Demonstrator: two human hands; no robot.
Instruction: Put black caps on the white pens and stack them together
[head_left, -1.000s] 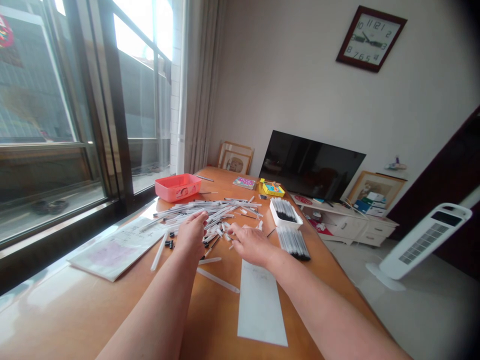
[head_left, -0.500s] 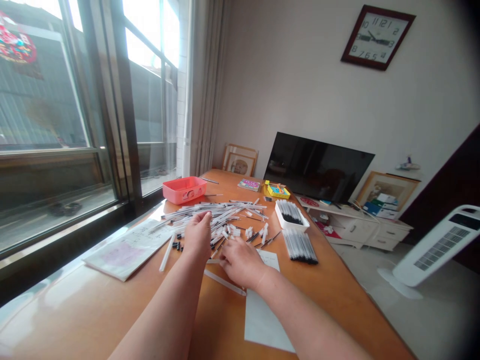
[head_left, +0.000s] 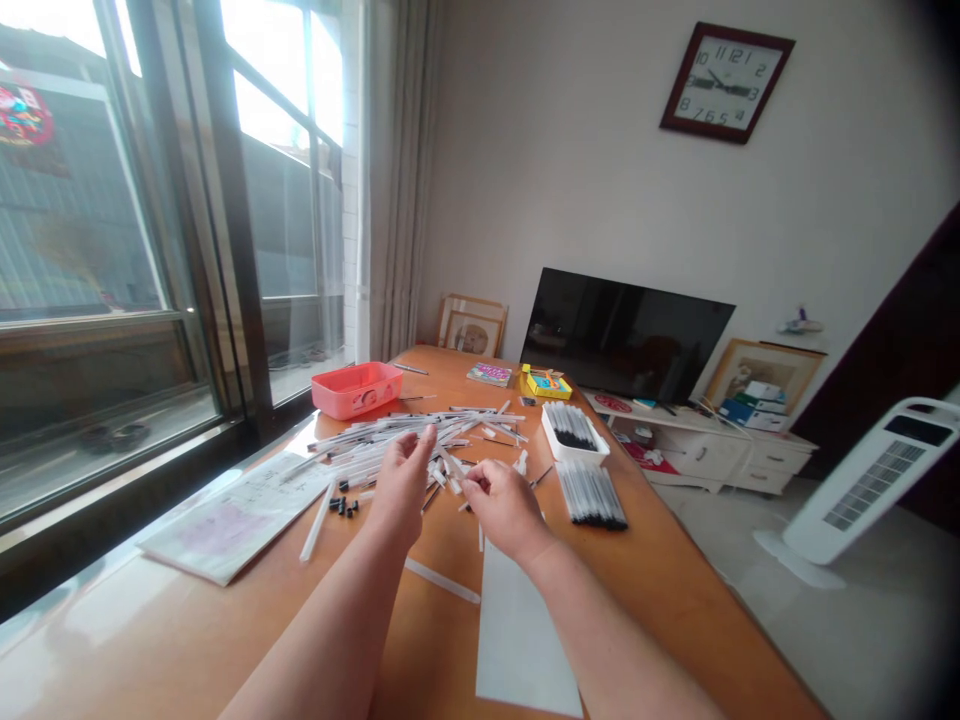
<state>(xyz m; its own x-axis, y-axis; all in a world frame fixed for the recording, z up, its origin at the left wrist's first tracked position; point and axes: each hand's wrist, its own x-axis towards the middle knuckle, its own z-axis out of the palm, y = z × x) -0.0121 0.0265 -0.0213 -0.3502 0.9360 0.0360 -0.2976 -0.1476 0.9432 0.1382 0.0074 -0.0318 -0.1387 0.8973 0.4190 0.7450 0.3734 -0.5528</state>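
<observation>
My left hand (head_left: pixel 405 485) is over the near edge of a heap of translucent pen barrels (head_left: pixel 375 440), thumb raised apart from the half-curled fingers; I see nothing held in it. Just to its right, the thumb and fingers of my right hand (head_left: pixel 504 505) pinch a whitish pen part (head_left: pixel 451 464), its far end pointing at the left hand. Small white pen caps (head_left: pixel 520 462) and dark refills lie around the fingertips. Several black end plugs (head_left: pixel 345 507) are left of my left wrist. One loose barrel (head_left: pixel 442 580) lies between my forearms.
A red plastic box (head_left: pixel 356 392) stands behind the heap. To the right, a white tray (head_left: pixel 600 455) holds black-tipped pens, with a row of pens (head_left: pixel 592 497) before it. A paper sheet (head_left: pixel 517 640) lies under my right forearm, a booklet (head_left: pixel 232 520) at left, a yellow box (head_left: pixel 551 385) farther back.
My left thumb and fingers have parted from a closed fist. The right hand has lifted slightly, and a whitish pen part now shows at its fingertips. The view has shifted a little.
</observation>
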